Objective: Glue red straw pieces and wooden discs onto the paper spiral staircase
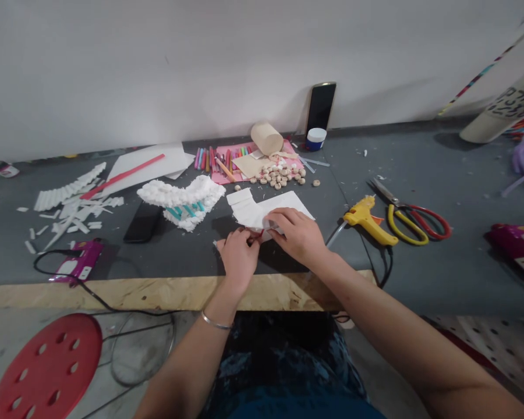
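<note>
Fingertips of the left hand are pinching a red strip at the edge of the folded white paper, near the table's front. The right hand is curling onto the paper, its grip unclear. A glue gun and scissors are lying rightward, a black phone leftward.

I log one white paper piece: creased, with a folded flap on its left, lying mostly flat on the grey tabletop near the front edge. A small red bit sits at its near edge, too small to identify.
</note>
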Available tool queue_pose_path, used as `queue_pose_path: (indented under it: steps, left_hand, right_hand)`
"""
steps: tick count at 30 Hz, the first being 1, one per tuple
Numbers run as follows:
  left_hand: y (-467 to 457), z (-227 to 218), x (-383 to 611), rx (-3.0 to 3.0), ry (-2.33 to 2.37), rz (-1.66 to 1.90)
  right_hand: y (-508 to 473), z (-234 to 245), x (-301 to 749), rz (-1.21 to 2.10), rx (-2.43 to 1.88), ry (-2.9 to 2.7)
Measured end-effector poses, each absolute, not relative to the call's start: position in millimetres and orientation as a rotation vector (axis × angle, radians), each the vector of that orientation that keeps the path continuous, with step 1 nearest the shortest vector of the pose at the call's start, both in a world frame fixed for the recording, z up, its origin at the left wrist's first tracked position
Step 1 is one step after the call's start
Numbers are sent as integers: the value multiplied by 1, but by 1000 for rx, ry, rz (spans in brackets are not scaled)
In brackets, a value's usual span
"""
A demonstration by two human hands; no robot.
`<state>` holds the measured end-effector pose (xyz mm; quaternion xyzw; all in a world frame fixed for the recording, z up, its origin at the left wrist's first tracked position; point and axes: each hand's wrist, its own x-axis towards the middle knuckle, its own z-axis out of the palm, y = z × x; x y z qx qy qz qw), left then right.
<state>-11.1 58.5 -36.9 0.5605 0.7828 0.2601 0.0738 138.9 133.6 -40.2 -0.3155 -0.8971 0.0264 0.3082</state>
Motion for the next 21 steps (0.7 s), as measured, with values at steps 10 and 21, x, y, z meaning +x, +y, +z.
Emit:
queue_pose_path:
  steps: [10, 21]
  left_hand:
    - [60, -32, -9, 1572, 2370, 709]
    - [64, -37, -8, 1581, 2367, 753]
  right_hand:
    - [133, -42, 138, 31, -813, -2358]
    - [133, -43, 138, 22, -817, -2348]
